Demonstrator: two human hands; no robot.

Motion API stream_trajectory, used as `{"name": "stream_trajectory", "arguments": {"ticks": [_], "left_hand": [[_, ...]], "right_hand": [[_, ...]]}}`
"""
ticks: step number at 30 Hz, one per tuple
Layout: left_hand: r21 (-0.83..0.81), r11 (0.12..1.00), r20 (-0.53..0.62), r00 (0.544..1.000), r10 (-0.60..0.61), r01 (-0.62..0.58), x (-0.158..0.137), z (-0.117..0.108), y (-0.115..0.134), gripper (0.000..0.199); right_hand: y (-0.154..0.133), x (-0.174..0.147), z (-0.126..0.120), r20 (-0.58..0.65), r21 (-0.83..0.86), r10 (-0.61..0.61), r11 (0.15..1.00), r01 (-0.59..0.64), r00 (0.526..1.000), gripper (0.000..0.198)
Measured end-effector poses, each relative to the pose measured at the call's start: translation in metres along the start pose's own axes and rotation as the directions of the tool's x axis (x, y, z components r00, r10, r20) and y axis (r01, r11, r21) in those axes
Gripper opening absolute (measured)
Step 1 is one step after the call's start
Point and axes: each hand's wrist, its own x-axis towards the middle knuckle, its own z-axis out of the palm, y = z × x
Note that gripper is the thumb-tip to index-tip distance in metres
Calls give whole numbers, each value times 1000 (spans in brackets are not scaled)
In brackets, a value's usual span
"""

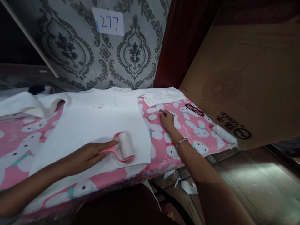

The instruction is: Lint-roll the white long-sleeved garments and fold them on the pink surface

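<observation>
My left hand (93, 153) is wrapped round the pink handle of a lint roller (126, 146). The roller's white cylinder rests on the front of a white long-sleeved top (100, 128), spread out flat near its lower right part. Off to the right of the top, my right hand (167, 120) is over the pink tablecloth, fingers curled together near the right sleeve (161, 95). Whether anything small is between those fingertips is too fine to make out. A silver bracelet (182, 142) circles the right wrist.
A pink tablecloth (187, 132) with white rabbits covers the table. Dark-framed glasses (195, 110) and a white roll (224, 134) lie at its right side. Beyond stands a large cardboard box (255, 81). A paper marked 277 (109, 21) hangs on the wall; paper scraps (188, 187) litter the floor.
</observation>
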Motion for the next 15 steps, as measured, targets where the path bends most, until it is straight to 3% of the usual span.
{"name": "stream_trajectory", "arguments": {"ticks": [2, 5, 8, 11, 13, 15], "left_hand": [[-7, 995, 103, 989, 101, -101, 19, 15, 11, 53], [5, 964, 245, 935, 255, -264, 60, 36, 36, 52], [-13, 940, 252, 909, 332, -340, 85, 47, 53, 51], [-103, 951, 142, 942, 303, -291, 85, 43, 55, 54], [-183, 963, -9, 980, 199, -197, 75, 35, 50, 58], [-298, 950, -140, 989, 49, -89, 65, 27, 44, 63]], "right_hand": [[-1, 0, 0, -7, -6, -3, 1000, 2, 1000, 41], [-2, 0, -2, -16, -5, 5, 1000, -5, 1000, 43], [-1, 2, -3, -26, 6, 24, 1000, -23, 999, 44], [1, 2, -1, -34, 19, 25, 1000, -25, 999, 45], [2, 1, 0, -31, 35, 26, 999, -25, 999, 46], [3, 1, 1, -30, 50, 20, 999, -19, 999, 47]]}}
